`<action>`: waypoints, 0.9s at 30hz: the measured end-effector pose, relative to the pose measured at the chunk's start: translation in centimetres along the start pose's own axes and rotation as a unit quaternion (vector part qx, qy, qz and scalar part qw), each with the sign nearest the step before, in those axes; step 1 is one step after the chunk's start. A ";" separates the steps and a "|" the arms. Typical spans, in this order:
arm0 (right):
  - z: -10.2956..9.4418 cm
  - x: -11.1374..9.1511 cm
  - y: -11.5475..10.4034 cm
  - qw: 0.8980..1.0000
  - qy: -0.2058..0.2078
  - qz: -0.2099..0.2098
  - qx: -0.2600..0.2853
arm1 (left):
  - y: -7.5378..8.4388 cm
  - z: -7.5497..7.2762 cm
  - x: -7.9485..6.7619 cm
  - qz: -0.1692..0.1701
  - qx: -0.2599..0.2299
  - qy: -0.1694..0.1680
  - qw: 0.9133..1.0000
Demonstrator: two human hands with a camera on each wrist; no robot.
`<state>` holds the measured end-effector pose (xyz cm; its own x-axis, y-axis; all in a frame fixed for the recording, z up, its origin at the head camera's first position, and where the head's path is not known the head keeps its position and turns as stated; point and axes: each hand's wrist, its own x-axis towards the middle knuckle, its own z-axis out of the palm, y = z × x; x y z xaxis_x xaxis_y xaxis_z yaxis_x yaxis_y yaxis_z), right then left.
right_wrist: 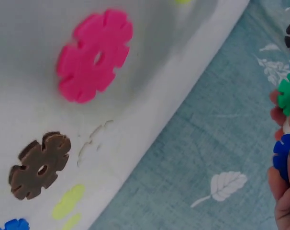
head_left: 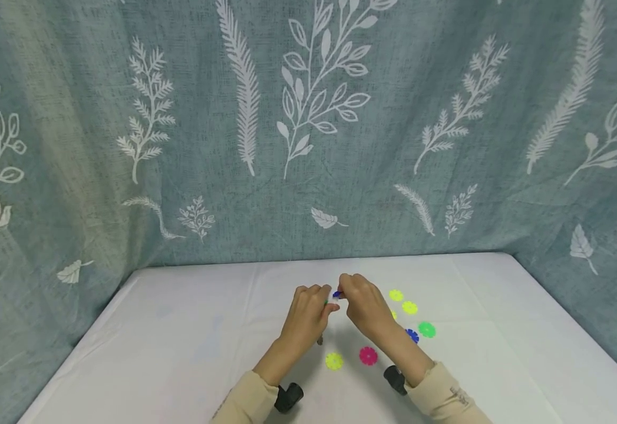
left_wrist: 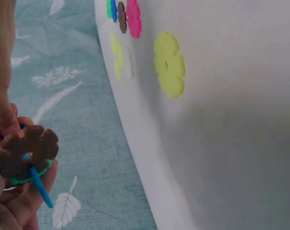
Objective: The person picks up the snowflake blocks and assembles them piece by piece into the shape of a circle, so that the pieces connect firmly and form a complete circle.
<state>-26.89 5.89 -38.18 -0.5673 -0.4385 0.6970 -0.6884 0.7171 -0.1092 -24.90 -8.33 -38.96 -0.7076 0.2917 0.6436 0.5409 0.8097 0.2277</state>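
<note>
My left hand (head_left: 306,309) grips a small chain of notched plastic discs above the table. The chain has a brown disc (left_wrist: 37,140), a light blue disc (left_wrist: 41,189) through it, and a green disc (right_wrist: 287,96). A white piece (right_wrist: 287,127) sits between the green disc and a dark blue disc (right_wrist: 281,156). My right hand (head_left: 365,307) pinches the dark blue disc between thumb and fingers, right up against the white piece. The fingers partly hide the joint, so I cannot tell whether the blue and white discs are slotted together.
Loose discs lie on the white tablecloth (head_left: 191,330): a yellow one (head_left: 334,361), a pink one (head_left: 368,355), a green one (head_left: 427,329), a blue one (head_left: 412,335), a brown one (right_wrist: 50,155) and more yellow ones (head_left: 409,307). A patterned curtain (head_left: 340,194) hangs behind the table.
</note>
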 end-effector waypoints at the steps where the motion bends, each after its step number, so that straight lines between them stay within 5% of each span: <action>1: 0.0 0.1 0.1 1.000 -0.003 -0.006 0.003 | 0.0 -0.1 0.1 -0.001 0.000 -0.001 1.000; 6: 0.0 0.0 0.7 0.998 -0.037 -0.019 0.051 | -0.2 -0.8 0.4 -0.032 -0.013 -0.021 0.999; 11: 0.2 -0.3 1.2 0.995 -0.056 -0.009 0.078 | -0.4 -1.4 0.4 -0.056 0.031 -0.033 0.997; 19: 0.2 -0.2 0.9 0.991 -0.073 0.011 0.115 | -0.7 -1.6 0.8 -0.004 0.019 -0.023 1.000; 23: -0.2 -0.4 0.4 0.976 -0.137 0.078 0.152 | -0.8 -1.6 0.8 -0.012 0.023 -0.019 0.999; 27: -0.6 -1.1 -0.7 0.941 -0.278 0.141 0.133 | -1.2 -1.8 0.6 -0.042 0.033 -0.024 0.998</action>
<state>-25.54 6.23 -38.42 -0.8421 -0.5197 0.1439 -0.5222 0.7191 -0.4585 -25.20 -10.01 -37.54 -0.7714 0.2440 0.5877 0.4482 0.8640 0.2296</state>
